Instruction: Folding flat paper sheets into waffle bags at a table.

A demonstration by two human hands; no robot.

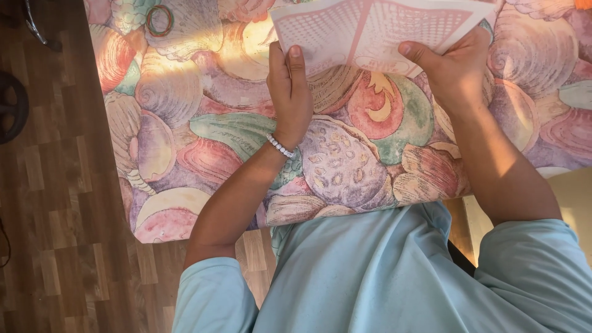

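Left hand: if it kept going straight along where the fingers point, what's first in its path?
The left hand points up-frame and already grips the pink-and-white patterned sheet, so that comes first. Beyond it the picture ends, so nothing further can be judged.

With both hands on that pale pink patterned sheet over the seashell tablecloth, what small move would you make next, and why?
Probably press the fold flat. The pale pink patterned paper sheet shows a raised crease down its middle, and the left hand and right hand each pinch its near edge, thumbs on top. It sits above the seashell-print tablecloth, so sliding a thumb along the crease looks like the likeliest small step.
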